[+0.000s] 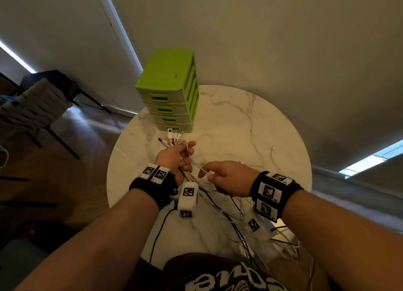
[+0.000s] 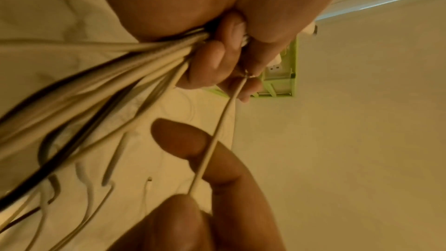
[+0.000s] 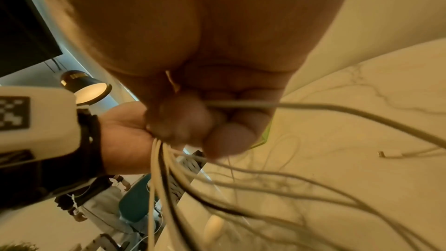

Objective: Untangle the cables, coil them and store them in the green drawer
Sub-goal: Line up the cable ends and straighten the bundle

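My left hand grips a bundle of white and black cables in its fist above the round marble table. Several plug ends stick out past its knuckles toward the green drawer unit, whose drawers look closed. My right hand sits just right of the left and pinches a single white cable that runs taut up to the left fingers. The cables' loose lengths trail in a tangle over the near table edge toward my lap.
One loose white cable lies on the table to the right, its plug end free. A woven chair stands on the floor at the left. The wall runs close behind the table.
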Demonstrator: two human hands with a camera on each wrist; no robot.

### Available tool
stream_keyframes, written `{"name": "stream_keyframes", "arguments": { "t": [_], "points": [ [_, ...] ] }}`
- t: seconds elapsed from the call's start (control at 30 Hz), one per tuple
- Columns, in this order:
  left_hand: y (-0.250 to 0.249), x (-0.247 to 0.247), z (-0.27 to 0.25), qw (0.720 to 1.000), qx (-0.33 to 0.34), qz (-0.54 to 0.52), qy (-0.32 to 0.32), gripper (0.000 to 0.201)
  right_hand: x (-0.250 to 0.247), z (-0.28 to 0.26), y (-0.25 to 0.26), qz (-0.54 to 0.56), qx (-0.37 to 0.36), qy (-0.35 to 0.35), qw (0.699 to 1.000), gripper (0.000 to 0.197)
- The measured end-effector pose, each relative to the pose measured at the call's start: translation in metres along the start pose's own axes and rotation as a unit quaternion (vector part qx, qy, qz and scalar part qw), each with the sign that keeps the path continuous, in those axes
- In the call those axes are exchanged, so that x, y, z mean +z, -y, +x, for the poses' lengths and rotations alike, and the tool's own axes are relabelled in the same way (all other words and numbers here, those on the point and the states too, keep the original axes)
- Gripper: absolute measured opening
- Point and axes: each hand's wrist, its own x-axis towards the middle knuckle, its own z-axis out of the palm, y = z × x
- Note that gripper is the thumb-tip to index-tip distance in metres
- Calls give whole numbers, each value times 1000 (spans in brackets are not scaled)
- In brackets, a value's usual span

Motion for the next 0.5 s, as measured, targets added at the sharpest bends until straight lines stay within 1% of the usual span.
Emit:
{"name": "stream_keyframes", "arguments": {
  "t": [0.07,0.1,0.17,0.2,0.23,0.3,0.37,0.43,0.5],
  "points": [
    [2,1,-4,999,21,44,-4,30,-1,1,2,42,11,6,999,27],
    [3,3,-8,997,39,69,-6,29,-2,3,2,75,21,-3,997,26],
    [6,8,-18,991,79,108,6,27,-3,6,5,159,36,-25,986,14],
    [7,11,-24,988,97,118,20,26,-4,7,8,184,28,-33,982,15],
    [7,13,-29,985,113,122,33,25,-5,7,9,196,16,-35,980,22],
    [7,14,-36,983,132,121,46,24,-5,7,12,207,0,-31,978,29],
    [7,14,-40,981,141,122,49,27,-3,7,14,183,-18,-51,982,27],
    [8,14,-43,980,142,125,53,29,0,8,13,121,-57,-107,985,21],
    [8,15,-46,983,136,112,55,25,2,9,14,114,-74,-163,977,16]
  ]
}}
